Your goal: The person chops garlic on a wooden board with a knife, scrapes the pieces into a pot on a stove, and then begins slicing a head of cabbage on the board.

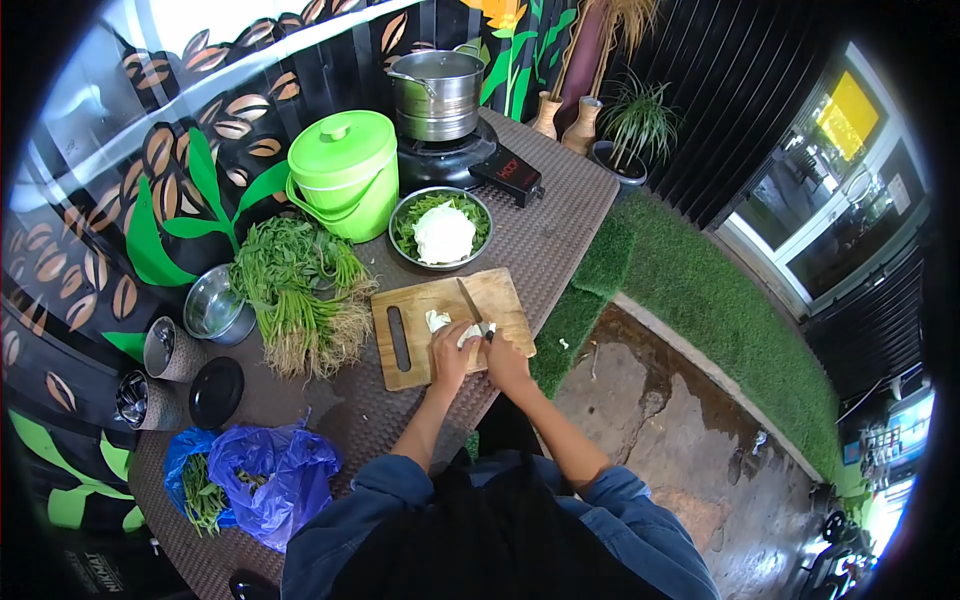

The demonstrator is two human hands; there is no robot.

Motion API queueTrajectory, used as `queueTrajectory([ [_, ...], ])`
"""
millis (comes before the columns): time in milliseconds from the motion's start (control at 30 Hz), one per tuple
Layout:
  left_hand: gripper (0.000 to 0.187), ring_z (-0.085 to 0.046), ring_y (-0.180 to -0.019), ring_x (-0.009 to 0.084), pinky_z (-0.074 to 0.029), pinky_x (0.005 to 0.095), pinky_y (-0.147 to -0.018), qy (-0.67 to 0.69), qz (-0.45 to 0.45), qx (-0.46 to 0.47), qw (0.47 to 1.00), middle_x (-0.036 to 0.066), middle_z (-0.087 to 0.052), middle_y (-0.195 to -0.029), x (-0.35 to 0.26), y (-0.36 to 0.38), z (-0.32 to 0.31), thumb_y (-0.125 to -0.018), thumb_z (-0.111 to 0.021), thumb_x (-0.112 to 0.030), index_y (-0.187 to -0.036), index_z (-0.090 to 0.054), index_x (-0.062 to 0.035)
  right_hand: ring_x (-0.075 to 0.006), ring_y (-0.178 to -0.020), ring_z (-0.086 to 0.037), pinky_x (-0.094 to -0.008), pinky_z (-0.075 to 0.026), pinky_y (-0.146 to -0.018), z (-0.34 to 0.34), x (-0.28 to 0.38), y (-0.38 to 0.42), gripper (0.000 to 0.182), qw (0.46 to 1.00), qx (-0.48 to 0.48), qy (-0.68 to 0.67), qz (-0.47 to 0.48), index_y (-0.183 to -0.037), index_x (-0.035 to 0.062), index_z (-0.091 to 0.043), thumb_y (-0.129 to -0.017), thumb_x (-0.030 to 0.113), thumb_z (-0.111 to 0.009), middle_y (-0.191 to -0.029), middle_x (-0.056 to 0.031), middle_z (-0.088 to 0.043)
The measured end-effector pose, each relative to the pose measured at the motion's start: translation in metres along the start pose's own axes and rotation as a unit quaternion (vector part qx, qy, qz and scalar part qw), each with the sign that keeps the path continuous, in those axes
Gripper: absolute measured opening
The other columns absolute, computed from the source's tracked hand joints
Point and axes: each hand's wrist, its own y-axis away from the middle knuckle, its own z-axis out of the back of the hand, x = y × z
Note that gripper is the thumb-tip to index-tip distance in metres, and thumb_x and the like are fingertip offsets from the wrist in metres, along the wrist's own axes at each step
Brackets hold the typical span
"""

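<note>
A wooden cutting board [411, 372] with a slot handle lies at the table's near edge. My right hand [508, 362] is closed around the dark handle of a knife [468, 299], whose blade points away from me over the board. My left hand [450, 352] is closed on a white vegetable piece [470, 334], right beside the blade. Another small white piece [437, 320] lies on the board. Just beyond, a metal bowl [440, 267] holds chopped greens [408, 222] with a white, rounded, lumpy mass [444, 235] on top.
Rooted leafy greens [300, 290] are heaped left of the board, near a metal bowl [218, 308] and black lid [216, 393]. A green lidded bucket [345, 175] and a pot [437, 98] on a stove [430, 162] stand behind. Blue bags [275, 480] lie front left.
</note>
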Motion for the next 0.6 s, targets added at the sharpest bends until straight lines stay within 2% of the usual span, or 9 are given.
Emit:
queueTrajectory([
  [67, 0.023, -0.060, -0.093, 0.0312, -0.046, 0.0402, -0.084, 0.008, 0.011, -0.009, 1.000, 0.012, -0.068, -0.097, 0.006, 0.003, -0.004, -0.075, -0.072, -0.008, -0.097, -0.069, -0.0019, -0.0443, -0.091, -0.063, -0.0521, -0.050, -0.078, 0.030, 0.004, 0.001, 0.036, 0.993, 0.082, -0.073, -0.036, -0.108, -0.0073, -0.045, -0.095, 0.026, -0.049, -0.091, -0.0308, -0.063],
  [100, 0.023, -0.060, -0.093, 0.0312, -0.046, 0.0402, -0.084, 0.008, 0.012, -0.008, 1.000, 0.012, -0.068, -0.097, 0.005, 0.002, -0.003, -0.075, -0.072, -0.008, -0.097, -0.069, -0.0019, -0.0443, -0.091, -0.063, -0.0521, -0.050, -0.078, 0.034, 0.004, 0.003, 0.036, 0.993, 0.082, -0.073, -0.038, -0.108, -0.0073, -0.045, -0.095, 0.026, -0.049, -0.091, -0.0308, -0.063],
  [200, 0.024, -0.060, -0.091, 0.0314, -0.045, 0.0404, -0.085, 0.000, -0.016, 0.021, 1.000, 0.012, -0.068, -0.097, 0.002, -0.001, 0.001, -0.073, -0.073, -0.008, -0.096, -0.069, -0.0018, -0.0445, -0.087, -0.064, -0.0511, -0.051, -0.074, 0.033, 0.001, 0.006, 0.034, 0.996, 0.080, -0.028, -0.004, -0.106, -0.0063, -0.045, -0.095, 0.026, -0.049, -0.090, -0.0307, -0.063],
  [300, 0.023, -0.059, -0.090, 0.0303, -0.045, 0.0403, -0.086, -0.004, -0.013, 0.011, 1.000, 0.012, -0.068, -0.096, -0.005, -0.002, 0.004, -0.073, -0.073, -0.007, -0.095, -0.070, -0.0010, -0.0453, -0.085, -0.064, -0.0507, -0.052, -0.071, 0.020, 0.006, 0.014, 0.032, 0.998, 0.061, -0.027, -0.019, -0.104, -0.0047, -0.044, -0.094, 0.025, -0.050, -0.088, -0.0308, -0.063],
  [367, 0.022, -0.058, -0.091, 0.0291, -0.046, 0.0391, -0.084, -0.006, -0.004, 0.007, 1.000, 0.011, -0.068, -0.094, -0.012, -0.003, 0.008, -0.073, -0.073, -0.006, -0.094, -0.070, -0.0002, -0.0412, -0.080, -0.067, -0.0475, -0.056, -0.064, 0.017, 0.010, 0.019, 0.022, 0.998, 0.029, -0.021, -0.046, -0.102, -0.0016, -0.044, -0.091, 0.016, -0.050, -0.082, -0.0267, -0.065],
  [467, 0.022, -0.057, -0.091, 0.0284, -0.047, 0.0379, -0.082, 0.006, 0.003, 0.002, 1.000, 0.011, -0.069, -0.092, -0.011, -0.003, 0.007, -0.072, -0.073, -0.006, -0.093, -0.071, 0.0001, -0.0412, -0.078, -0.067, -0.0471, -0.056, -0.060, -0.007, 0.005, 0.017, 0.022, 0.998, 0.002, -0.028, -0.064, -0.101, -0.0013, -0.044, -0.092, 0.018, -0.049, -0.079, -0.0254, -0.066],
  [600, 0.022, -0.057, -0.091, 0.0282, -0.047, 0.0370, -0.081, 0.013, 0.008, 0.002, 1.000, 0.011, -0.069, -0.092, -0.010, -0.004, 0.006, -0.071, -0.074, -0.006, -0.092, -0.071, 0.0003, -0.0410, -0.079, -0.067, -0.0476, -0.056, -0.063, -0.001, 0.008, 0.009, 0.024, 0.998, -0.022, -0.036, -0.047, -0.101, -0.0014, -0.044, -0.092, 0.020, -0.050, -0.080, -0.0269, -0.065],
])
